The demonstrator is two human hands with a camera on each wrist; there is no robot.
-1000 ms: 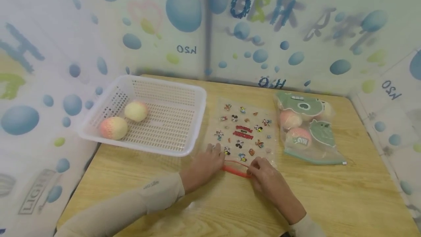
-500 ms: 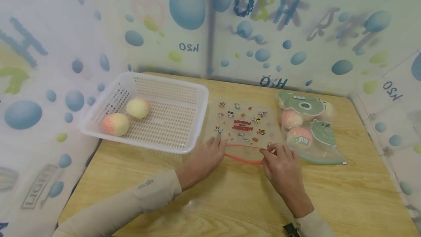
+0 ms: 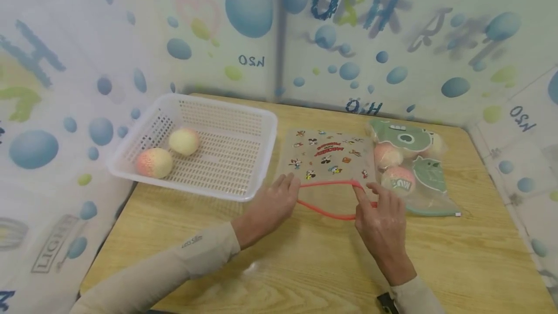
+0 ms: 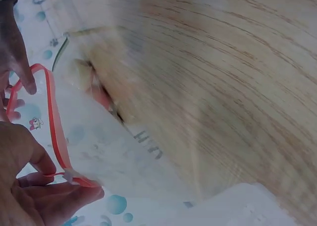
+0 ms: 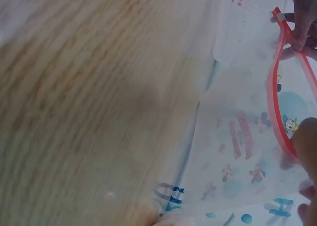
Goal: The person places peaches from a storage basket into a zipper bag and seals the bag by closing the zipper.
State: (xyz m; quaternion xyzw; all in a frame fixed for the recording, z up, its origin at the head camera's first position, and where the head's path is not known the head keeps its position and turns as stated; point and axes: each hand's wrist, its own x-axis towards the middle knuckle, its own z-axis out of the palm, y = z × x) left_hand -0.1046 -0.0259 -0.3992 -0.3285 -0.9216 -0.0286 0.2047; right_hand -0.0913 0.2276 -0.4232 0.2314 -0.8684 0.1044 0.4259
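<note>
A clear zip bag [image 3: 329, 156] with cartoon figures and red lettering lies over the table, its red-edged mouth spread apart toward the person. At the mouth's left end my left hand [image 3: 272, 205] pinches the red zip strip [image 4: 57, 127] between thumb and fingers, close to the small slider. My right hand [image 3: 381, 222] holds the right end of the mouth, one finger reaching along the far red edge. In the right wrist view a fingertip of that hand shows through the film beside the strip. Nothing but film is visible inside the bag.
On the left a white plastic basket [image 3: 218, 193] holds two peach-like fruits [image 3: 154, 163]. Right of the cartoon bag lies a filled clear bag [image 3: 429, 202] with green prints and several similar fruits. Patterned curtains stand behind the wooden table [image 3: 314, 265].
The bag's red mouth has spread from a narrow slit into a wide gap. My right hand has moved right and a little away from the person; the left hand keeps its grip, shifted slightly farther away.
</note>
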